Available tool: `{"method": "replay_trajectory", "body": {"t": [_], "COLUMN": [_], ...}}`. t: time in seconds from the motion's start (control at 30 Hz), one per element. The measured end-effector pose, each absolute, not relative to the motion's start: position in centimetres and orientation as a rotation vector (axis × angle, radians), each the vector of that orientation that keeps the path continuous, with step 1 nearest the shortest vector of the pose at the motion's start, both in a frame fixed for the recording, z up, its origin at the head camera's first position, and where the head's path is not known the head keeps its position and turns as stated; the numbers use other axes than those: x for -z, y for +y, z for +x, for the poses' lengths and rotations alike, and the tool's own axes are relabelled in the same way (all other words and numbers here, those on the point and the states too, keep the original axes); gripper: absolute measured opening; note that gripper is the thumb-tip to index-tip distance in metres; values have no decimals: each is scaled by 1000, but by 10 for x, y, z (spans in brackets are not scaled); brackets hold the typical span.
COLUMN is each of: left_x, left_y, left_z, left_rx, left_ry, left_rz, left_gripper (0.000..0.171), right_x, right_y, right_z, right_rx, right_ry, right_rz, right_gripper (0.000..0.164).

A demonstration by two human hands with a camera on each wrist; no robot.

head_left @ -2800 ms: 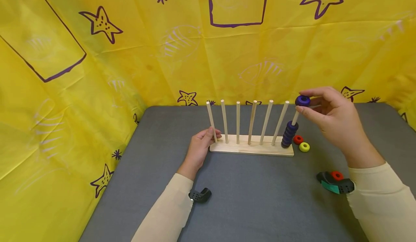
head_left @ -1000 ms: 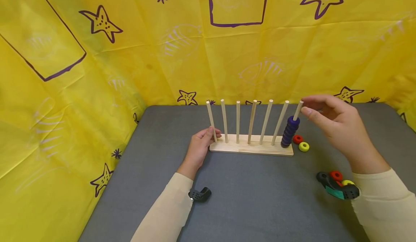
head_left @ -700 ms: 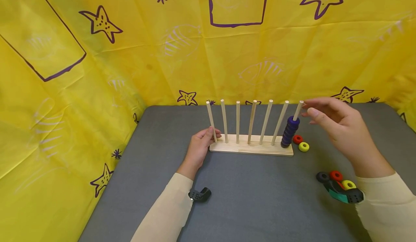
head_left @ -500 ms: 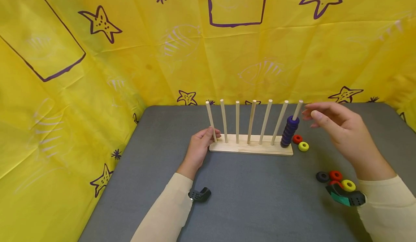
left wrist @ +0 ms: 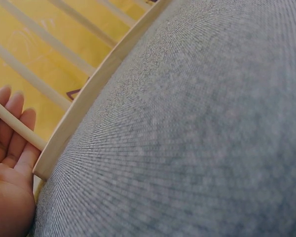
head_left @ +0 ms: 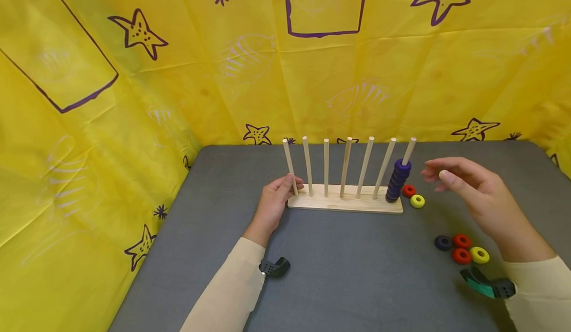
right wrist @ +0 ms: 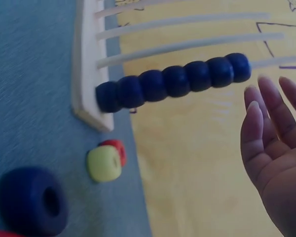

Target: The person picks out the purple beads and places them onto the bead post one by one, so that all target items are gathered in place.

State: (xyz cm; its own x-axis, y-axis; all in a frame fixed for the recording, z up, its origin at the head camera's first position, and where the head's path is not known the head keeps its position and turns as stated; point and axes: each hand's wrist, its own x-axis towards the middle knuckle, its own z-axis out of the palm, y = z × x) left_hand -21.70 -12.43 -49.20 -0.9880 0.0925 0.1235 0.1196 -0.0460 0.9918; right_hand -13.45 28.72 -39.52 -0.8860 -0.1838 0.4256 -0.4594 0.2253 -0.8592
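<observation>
A wooden peg rack (head_left: 343, 204) stands on the table, a row of upright pegs along its base. My left hand (head_left: 275, 197) holds it at the left end, thumb at the leftmost peg (head_left: 290, 166) and fingers behind. In the left wrist view those fingers (left wrist: 15, 106) lie behind that peg. Several dark blue ring beads (head_left: 398, 181) are stacked on the rightmost peg, whose top stays bare. To the right of this stack my right hand (head_left: 486, 193) hovers above the table, fingers loosely bent and holding nothing. In the right wrist view its fingertips are near the peg's tip.
A red bead (head_left: 408, 191) and a yellow bead (head_left: 417, 201) lie just right of the rack. Closer to me, below the right hand, are a dark blue bead (head_left: 443, 243), two red beads (head_left: 462, 256) and another yellow bead (head_left: 480, 255). Yellow patterned cloth (head_left: 267, 74) hangs behind the grey table (head_left: 348, 272).
My right hand slid a dark blue bead down onto the stack, let go, and moved right and down from the peg. Beads once behind its wrist strap now show. The left hand stayed put.
</observation>
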Motion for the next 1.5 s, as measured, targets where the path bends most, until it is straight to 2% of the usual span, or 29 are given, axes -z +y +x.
{"method": "replay_trajectory", "body": {"t": [0.47, 0.97, 1.5], "left_x": [495, 493, 493], "left_y": [-122, -120, -125], "left_z": [-217, -218, -217], "left_rx": [2277, 2275, 2256], "left_ry": [-2128, -2132, -2147], "left_rz": [-257, -271, -258], "left_gripper": [42, 45, 43], "right_x": [431, 469, 489], "right_y": [313, 342, 356], "right_z": [-120, -119, -125], "right_rx": [-1585, -1679, -1615], "right_ry": [-2468, -2662, -2783], "right_rz": [510, 408, 591], "right_gripper": [30, 36, 46]}}
